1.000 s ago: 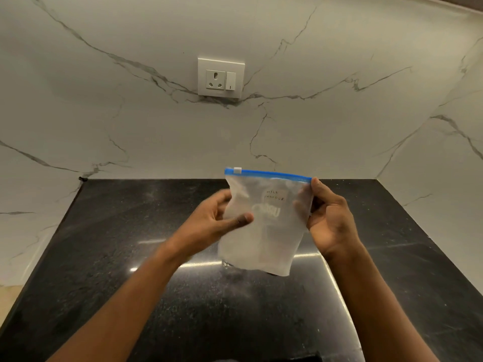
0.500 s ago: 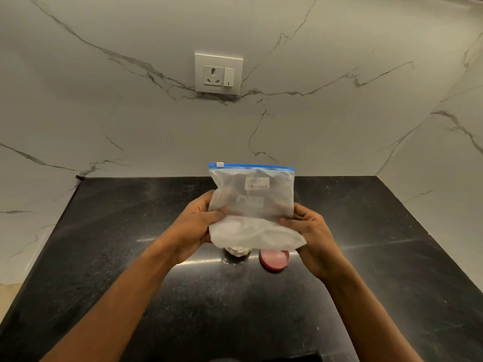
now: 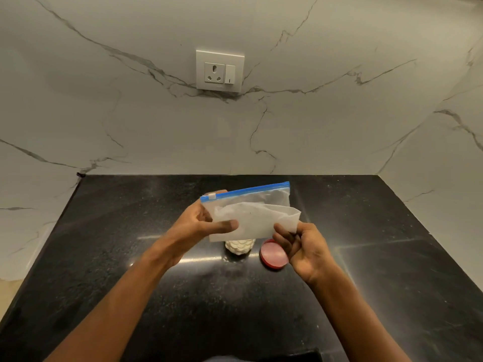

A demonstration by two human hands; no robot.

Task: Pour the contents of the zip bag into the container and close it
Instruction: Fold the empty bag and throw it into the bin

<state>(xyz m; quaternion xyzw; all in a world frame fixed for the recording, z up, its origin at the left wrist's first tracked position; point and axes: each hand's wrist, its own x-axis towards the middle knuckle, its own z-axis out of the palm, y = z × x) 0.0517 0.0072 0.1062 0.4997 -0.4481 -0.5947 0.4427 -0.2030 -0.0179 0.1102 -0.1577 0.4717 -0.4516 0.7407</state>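
A black stone counter (image 3: 109,257) fills the lower part of the view, with white veined marble walls (image 3: 130,121) rising behind it and at both sides; a white socket plate with a switch (image 3: 220,71) sits on the far wall, above the middle of the counter. From the near left a bare forearm reaches in to the left hand (image 3: 198,222), which is closed on the left end of the zip bag (image 3: 251,215): the thumb lies across the near face of the plastic and the fingers are behind it, one fingertip showing above the blue zip strip. The bag is held in the air above the middle of the counter, lying roughly sideways, its blue strip along the far upper edge and tilted up toward the right, with a small white slider near the strip's left end. The plastic looks flat and folded over on itself; whether anything is left inside cannot be told. Just below the bag's lower edge stands the container (image 3: 240,246) on the counter, pale and bumpy-walled, its top hidden by the bag. Just to its right a round red lid (image 3: 274,256) lies flat on the counter, apart from the container. The right hand (image 3: 303,246) is next, its fingertips pinching the bag's lower right corner, with the palm partly covering the lid's right edge.
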